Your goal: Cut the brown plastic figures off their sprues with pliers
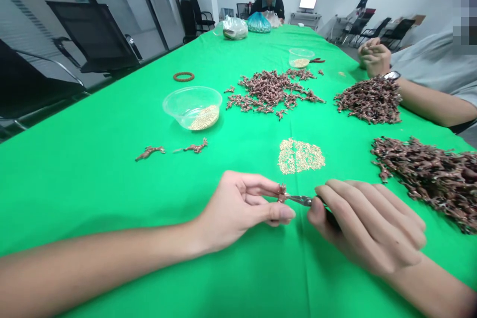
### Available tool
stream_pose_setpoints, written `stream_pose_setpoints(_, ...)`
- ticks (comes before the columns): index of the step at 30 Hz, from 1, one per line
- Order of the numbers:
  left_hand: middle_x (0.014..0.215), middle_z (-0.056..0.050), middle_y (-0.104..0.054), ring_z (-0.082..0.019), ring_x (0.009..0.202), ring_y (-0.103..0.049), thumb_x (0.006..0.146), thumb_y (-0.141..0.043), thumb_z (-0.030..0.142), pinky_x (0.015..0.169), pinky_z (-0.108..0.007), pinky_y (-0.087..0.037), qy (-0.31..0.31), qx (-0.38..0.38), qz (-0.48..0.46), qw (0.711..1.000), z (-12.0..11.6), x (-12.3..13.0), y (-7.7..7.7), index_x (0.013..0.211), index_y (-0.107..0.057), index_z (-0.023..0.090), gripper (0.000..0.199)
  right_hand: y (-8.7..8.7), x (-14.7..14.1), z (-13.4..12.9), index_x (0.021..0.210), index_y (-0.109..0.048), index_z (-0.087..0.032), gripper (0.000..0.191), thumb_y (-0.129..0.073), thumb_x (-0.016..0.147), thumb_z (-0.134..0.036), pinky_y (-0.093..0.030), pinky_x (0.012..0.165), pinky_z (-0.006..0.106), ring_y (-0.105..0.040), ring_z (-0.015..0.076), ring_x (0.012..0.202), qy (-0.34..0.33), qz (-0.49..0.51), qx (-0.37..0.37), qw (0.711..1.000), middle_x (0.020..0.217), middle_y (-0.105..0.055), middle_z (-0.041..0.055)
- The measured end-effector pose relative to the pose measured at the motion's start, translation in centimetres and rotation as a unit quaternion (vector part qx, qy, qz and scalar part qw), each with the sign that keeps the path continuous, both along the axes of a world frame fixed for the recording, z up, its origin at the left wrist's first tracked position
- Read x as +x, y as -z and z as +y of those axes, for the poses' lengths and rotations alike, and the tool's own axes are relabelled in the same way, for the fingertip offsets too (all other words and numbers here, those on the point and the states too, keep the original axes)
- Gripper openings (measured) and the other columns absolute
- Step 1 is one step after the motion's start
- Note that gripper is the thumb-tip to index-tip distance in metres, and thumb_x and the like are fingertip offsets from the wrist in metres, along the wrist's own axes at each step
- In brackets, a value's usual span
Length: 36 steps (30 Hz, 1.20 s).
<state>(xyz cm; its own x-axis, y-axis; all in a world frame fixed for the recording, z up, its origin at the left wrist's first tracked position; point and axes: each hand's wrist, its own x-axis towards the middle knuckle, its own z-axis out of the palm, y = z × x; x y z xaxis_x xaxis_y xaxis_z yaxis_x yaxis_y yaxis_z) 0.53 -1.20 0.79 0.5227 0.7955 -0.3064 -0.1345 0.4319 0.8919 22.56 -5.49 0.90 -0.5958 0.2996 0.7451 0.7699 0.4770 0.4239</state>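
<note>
Mostly, you see a big tabletop with a green cloth, and on it lies a flat patch of gold bits. A co-worker in a grey sleeve sits on the right, past the patch. Another person sits far behind it, at the other end.

The biggest brown pile is to the right of the patch. A wide, loose pile is behind it, and a third pile is behind it to the right.

Both hands are on the near side of the patch. The right hand is curled closed around a tool. The left hand is nearly closed, with thumb and fingers pinching a small brown piece.

A clear bowl with gold bits inside is left of the patch and a bit behind. A brown ring is farther back that way. Two loose brown pieces lie left of the patch.

The tool has a thin metal tip. The small brown piece is just in front of the patch. The tip seems to touch it, but it is too small to be sure.
</note>
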Motion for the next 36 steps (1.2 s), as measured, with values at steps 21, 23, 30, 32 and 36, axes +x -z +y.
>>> stream_pose_setpoints(21,0.078,-0.009,-0.080,-0.017,0.063,-0.075,0.059,-0.091,0.015,0.061,-0.021,-0.060,0.010,0.020,0.009,1.000,-0.2,-0.2,0.3,0.089,-0.076,0.009,0.034,0.2,-1.2,-0.7,0.081,-0.066,-0.015,0.002,-0.068,0.081,-0.016,-0.041,0.053,0.029,-0.059,0.0140,0.055,0.055,0.115,-0.134,0.983,0.068,-0.068,0.0029)
stream_pose_setpoints(23,0.077,-0.009,-0.080,-0.019,0.064,-0.076,0.060,-0.091,0.017,0.062,-0.022,-0.060,0.006,0.035,0.021,0.999,-0.4,-0.2,0.5,0.090,-0.077,0.009,0.034,0.0,-1.8,-0.7,0.066,-0.059,-0.018,0.021,-0.059,0.087,-0.019,-0.035,0.047,0.027,-0.049,0.0090,0.045,0.079,0.194,-0.239,0.948,0.056,-0.058,-0.0020)
stream_pose_setpoints(30,0.081,-0.010,-0.080,-0.026,0.073,-0.078,0.067,-0.088,0.024,0.065,-0.028,-0.062,0.008,0.137,0.082,0.987,-0.8,-0.1,0.7,0.094,-0.079,0.010,0.032,-0.4,-1.7,-1.0,0.055,-0.051,-0.020,0.048,-0.042,0.096,-0.041,-0.028,0.035,0.023,-0.041,0.0090,0.036,0.110,0.364,-0.646,0.662,0.043,-0.048,-0.0029)
stream_pose_setpoints(32,0.078,-0.010,-0.080,-0.028,0.070,-0.077,0.066,-0.088,0.027,0.062,-0.029,-0.062,0.015,0.173,0.109,0.979,-0.9,0.0,0.7,0.094,-0.080,0.009,0.034,-0.6,-1.4,-1.1,0.061,-0.058,-0.018,0.049,-0.037,0.098,-0.042,-0.035,0.034,0.021,-0.049,0.0109,0.036,0.078,0.401,-0.731,0.547,0.046,-0.056,-0.0004)
stream_pose_setpoints(36,0.077,-0.012,-0.079,-0.031,0.071,-0.077,0.067,-0.087,0.032,0.064,-0.033,-0.062,0.030,0.197,0.128,0.971,-0.9,-0.1,0.4,0.098,-0.079,0.007,0.040,-1.2,-1.2,-1.0,0.062,-0.060,-0.016,0.053,-0.035,0.100,-0.043,-0.042,0.034,0.020,-0.055,0.0121,0.035,-0.005,0.431,-0.793,0.431,0.048,-0.062,0.0034)
